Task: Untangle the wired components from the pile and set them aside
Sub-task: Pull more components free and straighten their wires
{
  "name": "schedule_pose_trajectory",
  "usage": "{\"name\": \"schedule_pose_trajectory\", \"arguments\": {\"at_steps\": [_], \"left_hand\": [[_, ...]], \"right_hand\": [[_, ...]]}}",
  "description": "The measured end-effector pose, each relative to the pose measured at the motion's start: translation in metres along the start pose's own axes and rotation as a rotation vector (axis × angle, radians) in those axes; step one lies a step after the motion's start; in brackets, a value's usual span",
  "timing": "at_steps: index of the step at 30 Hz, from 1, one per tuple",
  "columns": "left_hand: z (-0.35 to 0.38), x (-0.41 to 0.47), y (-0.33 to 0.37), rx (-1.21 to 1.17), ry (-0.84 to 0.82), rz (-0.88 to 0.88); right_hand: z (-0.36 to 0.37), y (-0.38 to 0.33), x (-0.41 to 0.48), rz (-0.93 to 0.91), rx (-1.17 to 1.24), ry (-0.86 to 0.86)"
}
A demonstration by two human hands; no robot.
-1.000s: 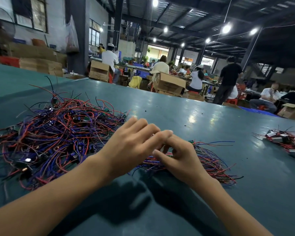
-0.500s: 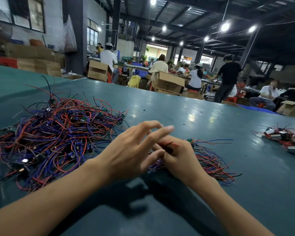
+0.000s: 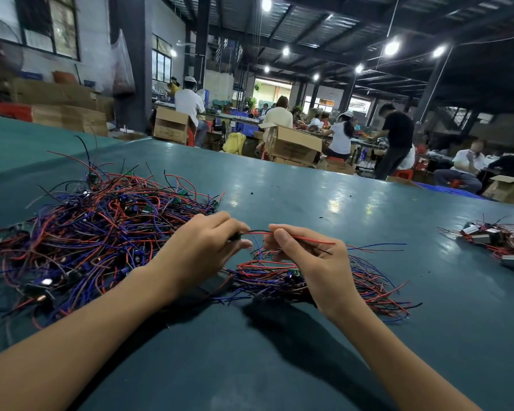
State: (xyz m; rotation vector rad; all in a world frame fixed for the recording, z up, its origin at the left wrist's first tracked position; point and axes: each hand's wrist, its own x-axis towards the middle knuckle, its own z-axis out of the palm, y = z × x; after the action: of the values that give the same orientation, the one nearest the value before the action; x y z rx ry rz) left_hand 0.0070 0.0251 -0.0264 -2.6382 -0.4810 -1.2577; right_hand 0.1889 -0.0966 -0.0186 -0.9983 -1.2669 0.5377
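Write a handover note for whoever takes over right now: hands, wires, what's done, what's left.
Left hand: pinches the black end of one wired piece.
Right hand: pinches the same piece's red wire, which is stretched between the hands above the table.
Big pile: at left, tangled.
Small pile: under the right hand, probably the set-aside pieces.
Done: one piece lifted out.
Left: lay it on the small pile, then work through the big pile.

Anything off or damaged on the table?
Nothing looks damaged. The left hand and right hand pinch one red-and-black wire above the small pile; the big pile is tangled. Only oddity: a few tiny black bits loose on the table.
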Motion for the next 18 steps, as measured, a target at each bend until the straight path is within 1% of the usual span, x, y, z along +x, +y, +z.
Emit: {"name": "schedule_pose_trajectory", "arguments": {"at_steps": [3, 5, 6, 7, 8, 9, 11, 12, 15, 16, 18], "left_hand": [[-0.008, 0.0, -0.002, -0.033, 0.12, -0.06], [-0.014, 0.0, -0.003, -0.007, 0.173, -0.103], [-0.016, 0.001, -0.003, 0.026, 0.184, -0.107], [-0.018, 0.002, -0.003, 0.054, 0.185, -0.104], [-0.019, 0.002, -0.003, 0.072, 0.182, -0.1], [-0.021, 0.002, -0.003, 0.083, 0.18, -0.096], [-0.021, 0.002, -0.001, 0.104, 0.182, -0.084], [-0.021, 0.003, 0.001, 0.114, 0.181, -0.073], [-0.017, 0.003, 0.006, 0.126, 0.159, -0.036], [-0.016, 0.003, 0.007, 0.127, 0.153, -0.027], [-0.015, 0.003, 0.007, 0.123, 0.147, -0.018]], "right_hand": [[-0.009, -0.005, 0.006, -0.008, 0.013, -0.023], [-0.027, -0.007, 0.016, -0.025, -0.038, 0.084], [-0.04, -0.009, 0.022, -0.028, -0.121, 0.174], [-0.054, -0.009, 0.027, -0.027, -0.254, 0.263], [-0.07, -0.008, 0.03, -0.022, -0.43, 0.318], [-0.087, -0.006, 0.032, -0.014, -0.628, 0.326], [-0.114, 0.002, 0.032, 0.035, -0.941, 0.233], [-0.122, 0.006, 0.033, 0.076, -1.021, 0.154], [-0.13, 0.019, 0.042, 0.242, -1.138, -0.101], [-0.129, 0.022, 0.047, 0.296, -1.188, -0.165], [-0.129, 0.028, 0.054, 0.367, -1.325, -0.237]]}}
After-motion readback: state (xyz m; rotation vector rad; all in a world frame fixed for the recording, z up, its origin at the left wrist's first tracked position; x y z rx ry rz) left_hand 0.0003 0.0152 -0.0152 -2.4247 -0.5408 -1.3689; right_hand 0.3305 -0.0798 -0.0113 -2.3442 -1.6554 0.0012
